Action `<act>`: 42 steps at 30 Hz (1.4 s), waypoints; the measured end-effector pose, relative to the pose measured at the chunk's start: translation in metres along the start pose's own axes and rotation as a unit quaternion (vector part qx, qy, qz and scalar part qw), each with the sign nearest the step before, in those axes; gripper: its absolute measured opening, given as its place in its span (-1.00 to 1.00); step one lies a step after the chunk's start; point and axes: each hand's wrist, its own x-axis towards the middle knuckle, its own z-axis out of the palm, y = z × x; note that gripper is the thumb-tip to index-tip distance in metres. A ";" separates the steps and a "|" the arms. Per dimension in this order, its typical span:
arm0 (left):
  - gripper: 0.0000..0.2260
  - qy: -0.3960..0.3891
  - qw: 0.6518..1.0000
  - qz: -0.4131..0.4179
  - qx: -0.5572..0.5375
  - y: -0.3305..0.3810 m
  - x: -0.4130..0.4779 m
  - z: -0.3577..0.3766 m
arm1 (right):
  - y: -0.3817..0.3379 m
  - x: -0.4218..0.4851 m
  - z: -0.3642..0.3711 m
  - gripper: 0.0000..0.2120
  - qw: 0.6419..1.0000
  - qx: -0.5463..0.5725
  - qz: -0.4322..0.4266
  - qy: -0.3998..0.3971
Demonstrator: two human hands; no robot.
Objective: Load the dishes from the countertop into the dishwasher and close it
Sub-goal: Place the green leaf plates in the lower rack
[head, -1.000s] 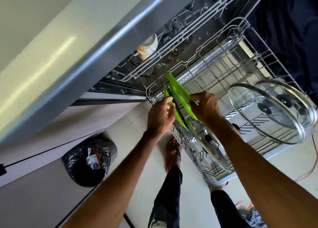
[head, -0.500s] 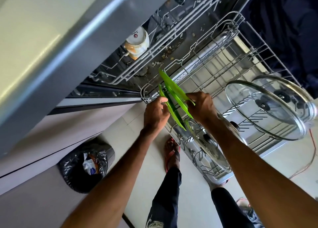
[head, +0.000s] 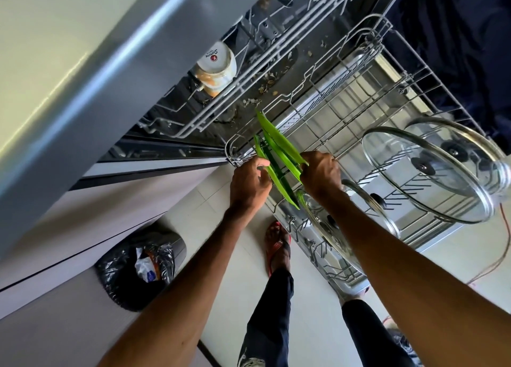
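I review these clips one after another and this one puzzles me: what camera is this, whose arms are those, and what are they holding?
No machine here: a person wears one wide-angle camera on the head, looking down at their own arms. The left hand and right hand grip thin green plates, on edge over the pulled-out lower rack of an open dishwasher. Glass lids lean in that rack; a mug sits in the upper rack. A bagged bin stands on the floor.
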 end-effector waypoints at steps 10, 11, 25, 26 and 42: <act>-0.77 -0.001 1.000 -0.007 0.006 0.009 -0.003 0.005 | 0.010 0.000 0.002 -0.71 0.999 -0.035 0.003 -0.020; -0.77 0.001 1.000 -0.007 0.008 0.011 -0.003 0.006 | 0.010 -0.003 0.002 -0.72 0.998 -0.055 -0.005 -0.023; -0.75 0.038 0.998 -0.034 0.029 0.025 -0.006 0.011 | 0.001 -0.018 -0.023 -0.80 1.000 0.022 -0.012 -0.001; -0.75 0.035 0.998 -0.032 0.029 0.025 -0.007 0.011 | 0.002 -0.015 -0.022 -0.81 1.000 0.011 -0.009 0.005; -0.76 0.022 0.999 -0.014 0.035 0.024 -0.018 0.005 | 0.033 -0.002 -0.005 -0.91 0.999 0.032 0.003 -0.013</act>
